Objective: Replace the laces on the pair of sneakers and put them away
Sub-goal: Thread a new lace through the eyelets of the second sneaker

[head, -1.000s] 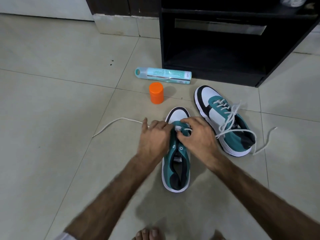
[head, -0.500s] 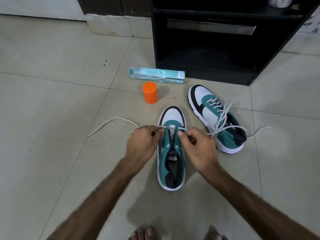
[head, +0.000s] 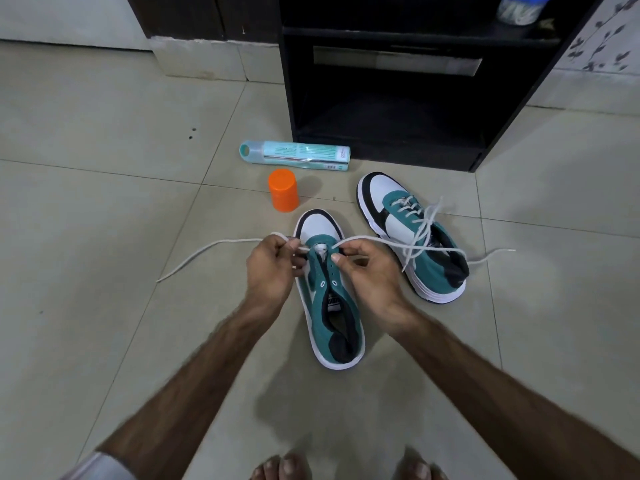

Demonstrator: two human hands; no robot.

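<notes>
Left hand [head: 273, 268], right hand [head: 367, 271] pinching white corded lace [head: 207, 249], teal sneaker [head: 332, 317]

orange cap [head: 283, 189], teal can [head: 294, 156] — lying, black shelf [head: 381, 147]

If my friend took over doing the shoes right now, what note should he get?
Left hand: pinching the lace left of the near shoe.
Right hand: pinching the same lace on the right.
The lace crosses the near shoe's front eyelets only; its ends trail over the floor.
Far shoe: laced but untied, beside the dark shelf.
Done: far shoe threaded, near shoe begun.
Left: lace the remaining eyelets, then put both shoes away, probably in the shelf.
</notes>
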